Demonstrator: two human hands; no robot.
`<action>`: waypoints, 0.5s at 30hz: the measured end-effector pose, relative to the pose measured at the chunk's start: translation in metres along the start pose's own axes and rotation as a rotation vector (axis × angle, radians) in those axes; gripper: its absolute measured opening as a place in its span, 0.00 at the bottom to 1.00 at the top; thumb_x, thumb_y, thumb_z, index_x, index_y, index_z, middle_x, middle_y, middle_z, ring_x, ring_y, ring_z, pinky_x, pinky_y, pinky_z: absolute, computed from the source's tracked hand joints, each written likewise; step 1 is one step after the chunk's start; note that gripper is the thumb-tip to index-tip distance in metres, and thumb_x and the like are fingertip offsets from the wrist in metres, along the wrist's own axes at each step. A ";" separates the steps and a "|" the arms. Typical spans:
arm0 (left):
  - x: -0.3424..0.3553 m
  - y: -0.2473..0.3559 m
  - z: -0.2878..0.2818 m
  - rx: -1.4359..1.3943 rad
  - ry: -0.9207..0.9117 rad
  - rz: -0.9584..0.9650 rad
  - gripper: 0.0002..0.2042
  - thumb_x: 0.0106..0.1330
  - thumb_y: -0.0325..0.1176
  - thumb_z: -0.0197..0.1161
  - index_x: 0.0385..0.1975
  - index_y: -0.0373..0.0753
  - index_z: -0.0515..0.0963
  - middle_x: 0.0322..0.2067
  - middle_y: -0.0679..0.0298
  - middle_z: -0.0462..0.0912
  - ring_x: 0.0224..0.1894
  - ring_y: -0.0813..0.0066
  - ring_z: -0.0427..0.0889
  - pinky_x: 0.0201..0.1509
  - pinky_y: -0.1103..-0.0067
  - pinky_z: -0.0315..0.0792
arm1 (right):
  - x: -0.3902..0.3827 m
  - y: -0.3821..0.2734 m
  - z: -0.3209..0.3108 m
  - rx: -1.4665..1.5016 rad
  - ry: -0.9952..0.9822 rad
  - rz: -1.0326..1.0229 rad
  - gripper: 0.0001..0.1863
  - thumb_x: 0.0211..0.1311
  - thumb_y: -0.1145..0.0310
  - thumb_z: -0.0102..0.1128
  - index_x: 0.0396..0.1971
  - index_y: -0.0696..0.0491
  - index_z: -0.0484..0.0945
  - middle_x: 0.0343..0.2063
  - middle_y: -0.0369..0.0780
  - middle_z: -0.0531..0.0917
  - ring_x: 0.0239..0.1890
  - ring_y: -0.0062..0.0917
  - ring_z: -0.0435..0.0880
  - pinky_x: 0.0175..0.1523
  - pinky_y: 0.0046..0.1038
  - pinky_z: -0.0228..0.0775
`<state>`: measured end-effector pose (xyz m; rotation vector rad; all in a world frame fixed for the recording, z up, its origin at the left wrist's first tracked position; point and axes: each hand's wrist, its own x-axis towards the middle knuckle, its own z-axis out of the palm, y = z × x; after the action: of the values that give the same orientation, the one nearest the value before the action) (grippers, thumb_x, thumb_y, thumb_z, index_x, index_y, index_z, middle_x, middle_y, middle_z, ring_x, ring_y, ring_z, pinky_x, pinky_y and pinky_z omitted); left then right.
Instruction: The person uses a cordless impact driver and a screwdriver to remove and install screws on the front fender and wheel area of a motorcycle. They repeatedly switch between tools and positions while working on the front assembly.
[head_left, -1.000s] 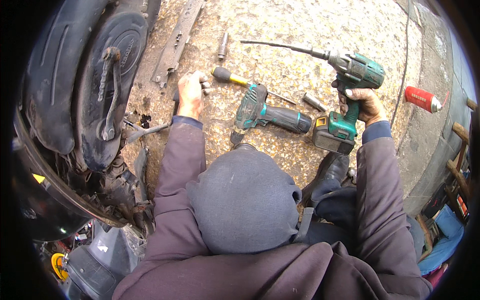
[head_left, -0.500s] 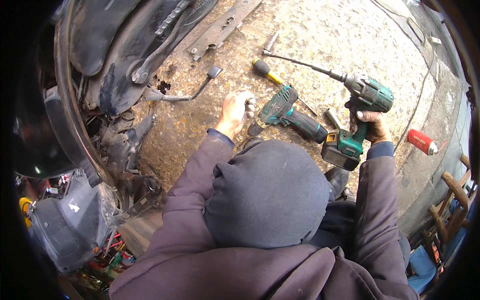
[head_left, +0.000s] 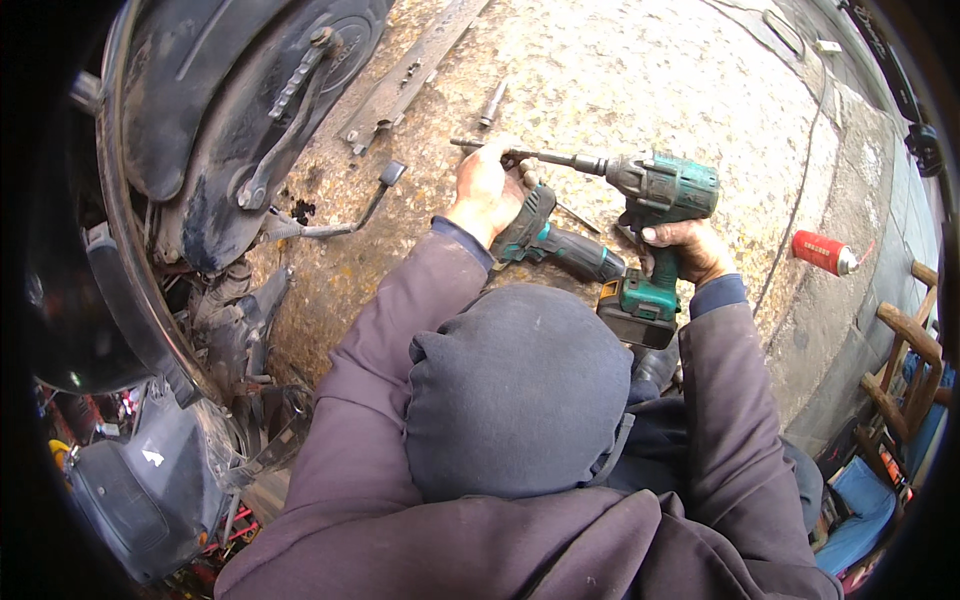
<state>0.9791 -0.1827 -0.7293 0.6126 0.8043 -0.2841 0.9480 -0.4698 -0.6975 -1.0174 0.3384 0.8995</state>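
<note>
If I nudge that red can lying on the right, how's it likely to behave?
The red can lies on its side, so its round body would probably roll if pushed across its length. The coarse-looking ground might slow or jolt that roll. Its smooth-looking wall may feel somewhat slippery; how full it is can't be seen.

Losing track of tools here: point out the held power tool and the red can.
Held power tool (head_left: 668,186): head view, motor housing.
Red can (head_left: 818,251): head view, side of body.
</note>
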 end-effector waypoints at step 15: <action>0.081 -0.007 0.011 1.911 0.175 0.682 0.21 0.69 0.45 0.53 0.37 0.27 0.76 0.28 0.38 0.81 0.36 0.40 0.83 0.43 0.57 0.76 | -0.015 -0.016 -0.056 0.101 0.376 0.003 0.18 0.48 0.74 0.65 0.42 0.59 0.81 0.23 0.37 0.81 0.17 0.24 0.78 0.24 0.28 0.75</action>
<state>1.0362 -0.1963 -0.7864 2.6505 0.2014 -0.3022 0.9597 -0.5283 -0.7070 -1.0912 0.6951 0.6832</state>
